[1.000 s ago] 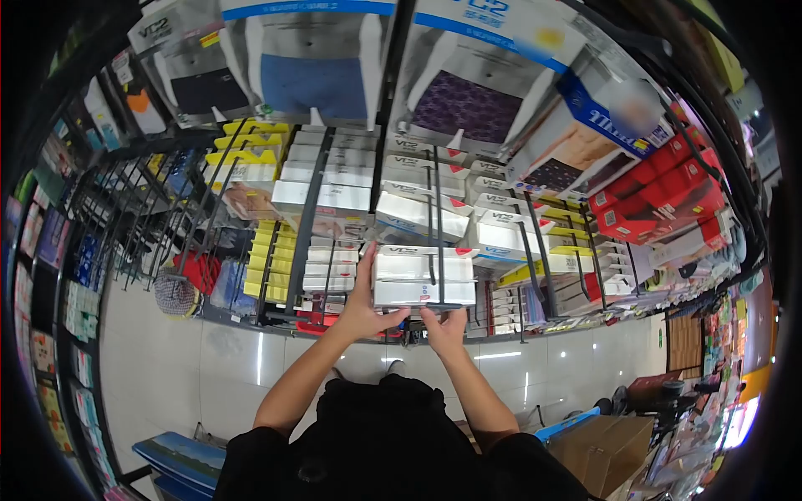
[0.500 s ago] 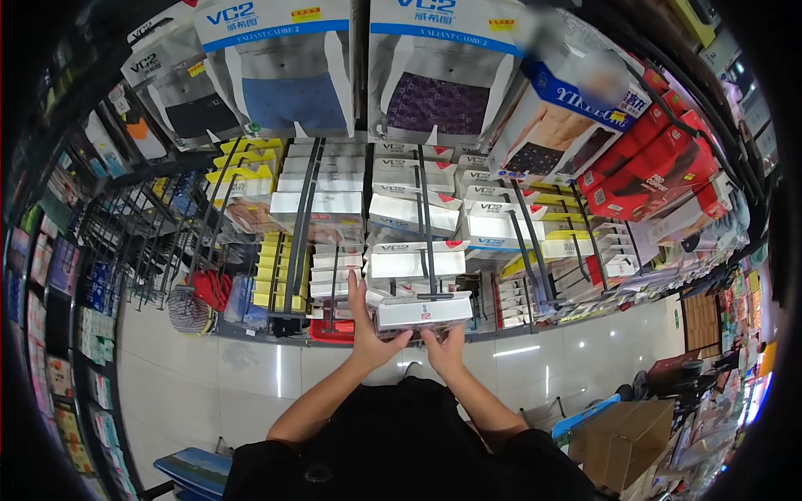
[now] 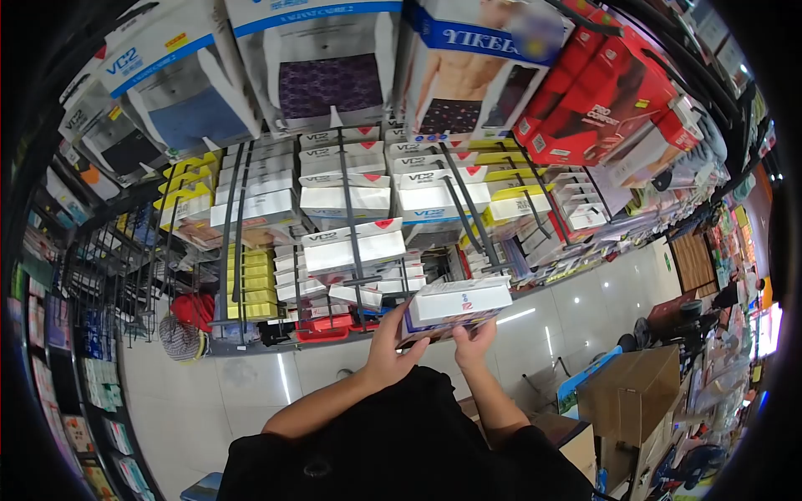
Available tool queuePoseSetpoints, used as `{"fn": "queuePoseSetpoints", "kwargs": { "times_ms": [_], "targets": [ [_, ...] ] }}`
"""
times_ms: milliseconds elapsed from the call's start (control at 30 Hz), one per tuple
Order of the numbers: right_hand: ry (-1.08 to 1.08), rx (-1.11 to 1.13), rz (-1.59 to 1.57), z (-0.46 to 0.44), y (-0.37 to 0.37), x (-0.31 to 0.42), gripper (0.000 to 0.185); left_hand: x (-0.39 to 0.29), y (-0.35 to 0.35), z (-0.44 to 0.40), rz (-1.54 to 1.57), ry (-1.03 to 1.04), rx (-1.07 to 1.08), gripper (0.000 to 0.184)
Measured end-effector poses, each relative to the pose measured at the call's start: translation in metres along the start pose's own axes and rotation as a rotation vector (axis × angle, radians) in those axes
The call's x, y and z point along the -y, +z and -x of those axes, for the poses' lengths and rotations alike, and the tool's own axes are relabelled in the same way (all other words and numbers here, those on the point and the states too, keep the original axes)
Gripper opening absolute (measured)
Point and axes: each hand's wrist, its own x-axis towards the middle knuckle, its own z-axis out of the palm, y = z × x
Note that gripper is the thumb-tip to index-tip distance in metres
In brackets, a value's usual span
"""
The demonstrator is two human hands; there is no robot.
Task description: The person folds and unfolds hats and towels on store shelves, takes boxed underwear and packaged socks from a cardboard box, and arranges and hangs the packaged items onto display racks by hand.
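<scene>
Between my two hands is a white hanging box with small red and blue print on its top and a purple and dark printed side facing me. My left hand grips its left end, thumb on the near side. The fingers of my right hand close on its lower right side. The box is in front of the rack, apart from the hooks as far as I can see. Just left of it, a white VC2 box hangs on a metal hook. Whether a second box is behind the held one I cannot tell.
Rows of boxed underwear and yellow-topped boxes hang on protruding hooks. Red boxes stand at upper right. A red basket is low under the rack. Brown cartons stand at lower right; a red cap hangs at left.
My hands and the held box have moved right, away from the hook row, and the box has tilted so its printed side shows. The view has turned to the right.
</scene>
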Motion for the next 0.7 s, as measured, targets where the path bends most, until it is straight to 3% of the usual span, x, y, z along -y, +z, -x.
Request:
{"fn": "queuePoseSetpoints", "kwargs": {
  "times_ms": [233, 433, 500, 700],
  "targets": [
    [0.032, 0.032, -0.012, -0.033, -0.004, 0.03, 0.069, -0.015, 0.012, -0.024, 0.114, -0.062, -0.017, 0.062],
    [-0.047, 0.047, 0.011, -0.061, 0.004, 0.038, 0.056, -0.015, -0.015, -0.034, -0.149, 0.086, -0.093, 0.058],
    [-0.019, 0.068, 0.022, -0.066, 0.003, 0.034, 0.054, -0.014, -0.032, -0.038, -0.519, 0.268, -0.158, 0.056],
    [-0.023, 0.117, 0.074, -0.086, 0.012, 0.021, 0.047, -0.012, -0.044, -0.048, -1.026, 0.401, -0.278, 0.058]
  ]
}}
